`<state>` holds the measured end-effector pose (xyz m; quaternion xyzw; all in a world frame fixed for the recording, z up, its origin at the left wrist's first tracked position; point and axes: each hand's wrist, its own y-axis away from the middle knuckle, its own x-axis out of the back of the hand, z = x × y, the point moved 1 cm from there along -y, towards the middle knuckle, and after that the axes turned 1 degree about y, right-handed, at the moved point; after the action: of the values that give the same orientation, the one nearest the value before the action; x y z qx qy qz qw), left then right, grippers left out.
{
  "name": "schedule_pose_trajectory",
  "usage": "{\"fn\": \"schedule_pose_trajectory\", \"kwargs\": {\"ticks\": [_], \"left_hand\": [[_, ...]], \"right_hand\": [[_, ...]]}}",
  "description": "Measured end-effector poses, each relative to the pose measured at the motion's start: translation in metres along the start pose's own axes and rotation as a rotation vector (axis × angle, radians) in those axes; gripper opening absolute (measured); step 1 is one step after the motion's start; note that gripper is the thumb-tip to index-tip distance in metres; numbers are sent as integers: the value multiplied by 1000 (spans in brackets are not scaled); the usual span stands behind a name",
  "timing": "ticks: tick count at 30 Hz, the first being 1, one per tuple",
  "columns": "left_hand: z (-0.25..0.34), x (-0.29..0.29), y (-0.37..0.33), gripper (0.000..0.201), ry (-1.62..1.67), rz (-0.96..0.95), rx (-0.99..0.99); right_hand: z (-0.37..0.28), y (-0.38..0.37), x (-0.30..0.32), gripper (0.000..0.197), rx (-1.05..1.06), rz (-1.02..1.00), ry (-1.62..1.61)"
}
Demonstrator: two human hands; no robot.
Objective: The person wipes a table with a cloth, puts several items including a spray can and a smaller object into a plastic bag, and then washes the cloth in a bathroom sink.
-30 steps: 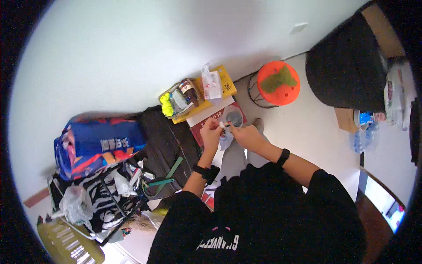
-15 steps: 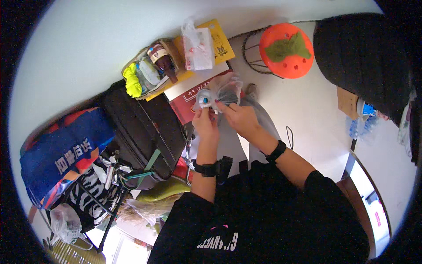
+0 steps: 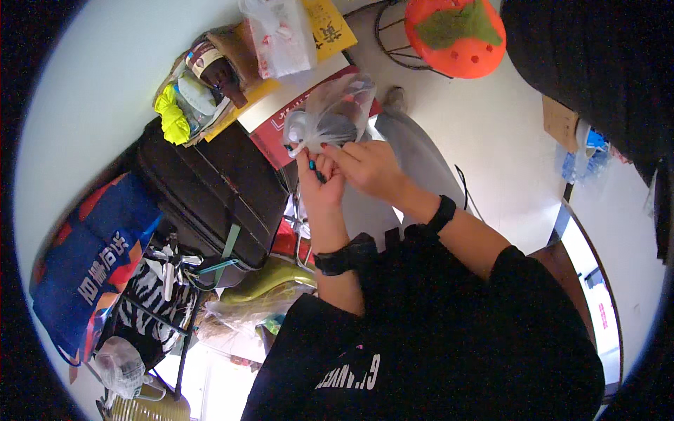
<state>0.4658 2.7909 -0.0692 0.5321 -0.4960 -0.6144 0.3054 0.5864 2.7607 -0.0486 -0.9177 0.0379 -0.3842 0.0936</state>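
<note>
Both my hands are at a clear plastic bag [image 3: 344,95], held in front of my legs. A rounded greyish thing shows through its film, too blurred to name. My left hand [image 3: 321,188] is closed at the bag's gathered lower left edge, with dark teal spots at its fingertips. My right hand [image 3: 372,168] pinches the gathered film just beside it, fingers bent. The bag's puffed part stands out beyond my fingers, over a red and white box [image 3: 270,133].
A black suitcase [image 3: 203,189] and a blue bag [image 3: 98,259] are at left. Beyond lies an open carton with a brown bottle [image 3: 214,67] and a white plastic bag [image 3: 281,42]. An orange stool [image 3: 470,56] with green cloth stands at far right, a cardboard box [image 3: 559,123] farther right.
The view has shifted, so surroundings sit higher and further left. My left hand has turned and its fingers have curled. The bag now puffs out larger beyond both hands.
</note>
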Motion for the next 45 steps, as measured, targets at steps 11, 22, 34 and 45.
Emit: {"fn": "schedule_pose_trajectory", "kwargs": {"ticks": [11,22,34,45], "left_hand": [[-2,-13,-8,9,-1285,-258,-602],[7,-42,7,9,-1770,-526,-839],[2,-49,5,8,-1717,-393,-819],[2,-33,-6,12,-1443,-356,-725]], "right_hand": [[12,-24,29,16,-245,-205,-60],[36,-53,31,13,-833,-222,-995],[26,-57,37,16,-818,-339,-1140],[19,-54,42,15,-643,3,-764]]}}
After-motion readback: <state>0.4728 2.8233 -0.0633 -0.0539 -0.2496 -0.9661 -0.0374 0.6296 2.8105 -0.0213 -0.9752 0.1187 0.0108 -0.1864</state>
